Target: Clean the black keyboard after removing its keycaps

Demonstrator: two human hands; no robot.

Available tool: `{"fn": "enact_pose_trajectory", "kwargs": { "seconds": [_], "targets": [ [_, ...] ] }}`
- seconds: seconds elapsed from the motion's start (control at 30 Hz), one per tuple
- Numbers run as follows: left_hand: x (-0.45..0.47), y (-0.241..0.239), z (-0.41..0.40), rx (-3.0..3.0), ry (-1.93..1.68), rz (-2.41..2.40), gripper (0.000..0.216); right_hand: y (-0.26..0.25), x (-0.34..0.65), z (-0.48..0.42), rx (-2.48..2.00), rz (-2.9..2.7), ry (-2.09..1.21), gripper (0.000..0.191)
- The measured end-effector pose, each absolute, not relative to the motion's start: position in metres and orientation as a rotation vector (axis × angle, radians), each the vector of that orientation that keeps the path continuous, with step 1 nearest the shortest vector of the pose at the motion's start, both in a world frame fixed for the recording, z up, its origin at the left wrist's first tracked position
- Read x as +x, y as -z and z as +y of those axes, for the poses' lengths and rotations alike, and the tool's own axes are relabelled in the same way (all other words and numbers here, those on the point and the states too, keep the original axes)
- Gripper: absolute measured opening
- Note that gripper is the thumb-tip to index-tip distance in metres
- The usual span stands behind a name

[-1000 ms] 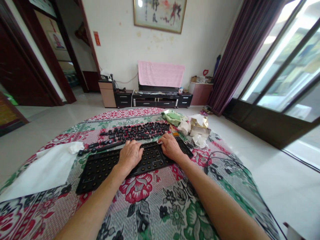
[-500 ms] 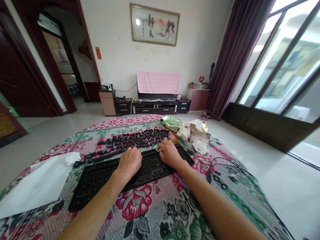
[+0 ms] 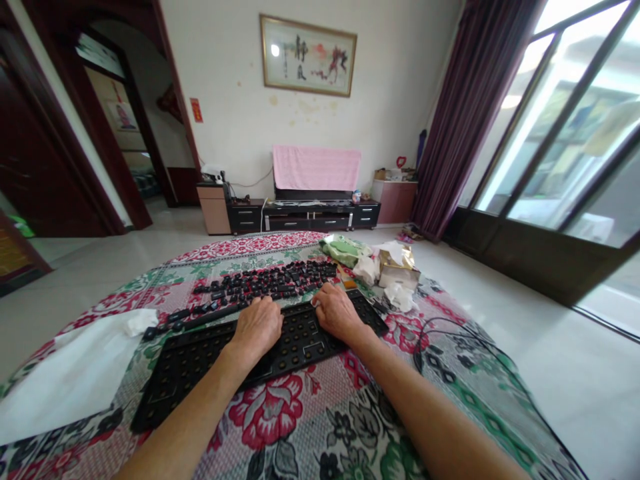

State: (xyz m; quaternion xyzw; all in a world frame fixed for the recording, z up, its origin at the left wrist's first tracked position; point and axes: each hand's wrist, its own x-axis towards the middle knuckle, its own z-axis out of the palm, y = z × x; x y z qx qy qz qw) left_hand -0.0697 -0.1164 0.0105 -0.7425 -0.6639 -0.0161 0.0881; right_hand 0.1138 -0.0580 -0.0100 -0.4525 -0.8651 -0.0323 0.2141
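A black keyboard point(image 3: 295, 360) with its keycaps off lies at a slant on the flowered tablecloth, bare key posts showing. My left hand point(image 3: 257, 325) rests on its middle, fingers curled over near the far edge; the fingertips are hidden. Further right, my right hand point(image 3: 339, 310) is closed above the keyboard near the far edge. A small white bit, seemingly tissue, peeks out at its fingertips. Beyond both hands, a spread of loose black keycaps point(image 3: 280, 279) covers the cloth.
A white cloth or paper sheet point(image 3: 75, 373) lies at left. At the far right of the table are a green packet point(image 3: 345, 248), crumpled tissues point(image 3: 400, 297) and a gold tissue box point(image 3: 399, 267). A black cable point(image 3: 470, 333) loops over the right side.
The view has shifted slightly, so the room sits a little lower. Both hands stay at nearly the same spots on the keyboard, with only small finger movement.
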Motion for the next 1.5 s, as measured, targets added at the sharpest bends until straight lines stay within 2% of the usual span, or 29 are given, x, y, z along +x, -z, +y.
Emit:
{"fn": "enact_pose_trajectory", "kwargs": {
  "seconds": [0.3, 0.57, 0.77, 1.03, 1.3, 1.5],
  "targets": [
    [-0.077, -0.011, -0.110, -2.261, 0.113, -1.997, 0.029, 0.006, 0.116, -0.055, -1.369, -2.373, 0.089, 0.020],
    [-0.081, -0.012, -0.108, -2.259, 0.142, -2.041, 0.029, 0.008, 0.113, -0.058, -1.254, -2.399, 0.048, 0.020],
    [-0.084, -0.014, -0.107, -2.301, 0.132, -2.039, 0.030, 0.006, 0.118, -0.055, -1.383, -2.349, 0.082, 0.019],
    [-0.087, -0.017, -0.106, -2.338, 0.134, -2.067, 0.029, 0.008, 0.099, -0.062, -0.922, -2.466, -0.085, 0.030],
    [-0.087, -0.015, -0.108, -2.327, 0.167, -2.080, 0.029, 0.003, 0.103, -0.068, -1.136, -2.504, -0.019, 0.026],
    [-0.088, -0.013, -0.105, -2.330, 0.147, -2.061, 0.027, 0.008, 0.094, -0.069, -0.929, -2.538, -0.042, 0.027]
  ]
}}
